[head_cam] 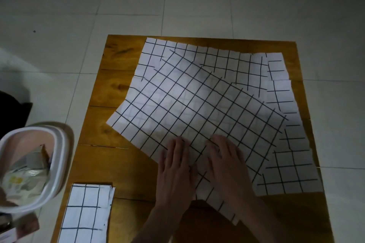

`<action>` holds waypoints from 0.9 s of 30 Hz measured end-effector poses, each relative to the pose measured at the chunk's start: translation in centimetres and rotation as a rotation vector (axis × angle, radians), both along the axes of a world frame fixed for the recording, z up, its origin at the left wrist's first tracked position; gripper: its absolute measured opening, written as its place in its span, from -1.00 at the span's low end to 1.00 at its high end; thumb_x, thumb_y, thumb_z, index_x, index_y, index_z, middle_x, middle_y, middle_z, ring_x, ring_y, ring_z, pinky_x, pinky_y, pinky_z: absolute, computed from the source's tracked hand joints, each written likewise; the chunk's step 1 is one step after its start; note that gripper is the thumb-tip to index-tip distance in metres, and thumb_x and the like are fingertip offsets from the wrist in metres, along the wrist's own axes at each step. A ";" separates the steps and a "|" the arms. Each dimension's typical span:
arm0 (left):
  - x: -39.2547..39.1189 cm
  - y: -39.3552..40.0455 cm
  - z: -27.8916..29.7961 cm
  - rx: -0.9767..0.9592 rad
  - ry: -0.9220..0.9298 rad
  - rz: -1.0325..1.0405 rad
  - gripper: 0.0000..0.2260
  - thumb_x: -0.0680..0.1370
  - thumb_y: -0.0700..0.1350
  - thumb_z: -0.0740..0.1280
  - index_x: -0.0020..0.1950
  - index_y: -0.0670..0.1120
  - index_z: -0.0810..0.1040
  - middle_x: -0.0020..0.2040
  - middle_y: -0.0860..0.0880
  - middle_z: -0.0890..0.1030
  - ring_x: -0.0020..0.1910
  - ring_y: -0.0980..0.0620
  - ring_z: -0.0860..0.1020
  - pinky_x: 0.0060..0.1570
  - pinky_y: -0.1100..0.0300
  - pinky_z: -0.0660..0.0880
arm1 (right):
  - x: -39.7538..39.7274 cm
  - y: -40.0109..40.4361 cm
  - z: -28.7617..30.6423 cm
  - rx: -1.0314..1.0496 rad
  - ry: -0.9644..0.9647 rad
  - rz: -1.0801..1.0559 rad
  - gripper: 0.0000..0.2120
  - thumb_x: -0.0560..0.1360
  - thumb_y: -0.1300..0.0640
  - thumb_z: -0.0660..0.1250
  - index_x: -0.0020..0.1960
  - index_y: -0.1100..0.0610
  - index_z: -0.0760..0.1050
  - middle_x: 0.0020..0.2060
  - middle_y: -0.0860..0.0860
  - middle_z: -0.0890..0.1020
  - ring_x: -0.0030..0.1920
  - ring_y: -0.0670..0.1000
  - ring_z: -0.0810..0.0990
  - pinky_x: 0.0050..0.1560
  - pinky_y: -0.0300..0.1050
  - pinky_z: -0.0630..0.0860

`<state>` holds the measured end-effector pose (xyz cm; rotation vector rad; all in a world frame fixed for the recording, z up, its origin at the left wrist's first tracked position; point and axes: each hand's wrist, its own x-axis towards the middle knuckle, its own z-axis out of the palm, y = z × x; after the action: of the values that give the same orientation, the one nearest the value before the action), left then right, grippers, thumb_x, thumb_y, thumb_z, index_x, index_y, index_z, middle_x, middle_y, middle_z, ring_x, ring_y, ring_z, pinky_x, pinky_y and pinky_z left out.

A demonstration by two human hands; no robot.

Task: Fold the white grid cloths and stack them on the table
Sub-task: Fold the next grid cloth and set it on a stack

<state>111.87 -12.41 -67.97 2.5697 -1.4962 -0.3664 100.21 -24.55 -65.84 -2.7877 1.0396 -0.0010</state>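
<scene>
A white cloth with black grid lines (189,104) lies spread at an angle on the wooden table (118,85). Under it lies a second grid cloth (237,65), showing along the far and right sides. My left hand (175,167) and my right hand (227,162) rest flat, side by side, on the near corner of the top cloth, fingers pointing away from me. Neither hand grips the fabric. A folded stack of grid cloths (87,213) sits at the table's near left corner.
A white and pink bin (57,144) holding crumpled wrappers stands on the floor left of the table. A dark object (11,112) lies at the far left edge. Pale floor tiles surround the table.
</scene>
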 end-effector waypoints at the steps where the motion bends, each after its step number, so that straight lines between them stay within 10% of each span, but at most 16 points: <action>1: 0.4 0.3 -0.2 -0.002 -0.013 -0.031 -0.43 0.74 0.13 -0.02 0.70 -0.10 0.11 0.71 -0.10 0.10 0.70 -0.09 0.01 0.58 -0.14 0.07 | 0.1 -0.6 -0.3 0.004 -0.005 0.028 -0.48 0.68 -0.06 0.00 0.51 0.15 0.44 0.50 0.10 0.42 0.53 0.12 0.33 0.42 0.16 0.46; 5: 2.3 1.1 -0.3 -0.017 -0.042 -0.128 -0.46 0.75 0.11 -0.02 0.69 -0.10 0.19 0.70 -0.07 0.14 0.70 -0.05 -0.01 0.62 -0.14 0.02 | -0.1 -2.7 -1.6 -0.008 0.051 0.106 -0.44 0.72 -0.09 -0.09 0.65 0.09 0.18 0.66 0.01 0.14 0.66 0.07 0.07 0.58 0.12 0.07; 16: 4.8 0.1 -0.1 -0.090 -0.076 -0.148 -0.48 0.74 0.08 0.05 0.65 -0.14 0.28 0.67 -0.12 0.24 0.69 -0.09 0.08 0.60 -0.23 0.13 | -0.5 0.2 -0.1 0.026 0.111 -0.051 -0.38 0.66 -0.25 0.00 0.57 0.07 0.36 0.38 0.13 0.50 0.35 0.16 0.51 0.22 0.14 0.56; 27: 6.7 -1.2 -0.9 -0.191 -0.048 -0.183 -0.54 0.72 0.04 0.14 0.57 -0.13 0.41 0.57 -0.13 0.42 0.56 -0.12 0.37 0.43 -0.13 0.43 | 0.8 -7.7 -1.1 0.018 -0.119 0.167 -0.57 0.68 0.00 0.20 0.51 0.09 0.44 0.49 0.04 0.44 0.50 0.08 0.35 0.46 0.04 0.29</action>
<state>118.57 -13.63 -68.84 2.3188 -1.6993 -0.1736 101.00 -32.23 -66.98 -2.8099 0.7743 -0.1348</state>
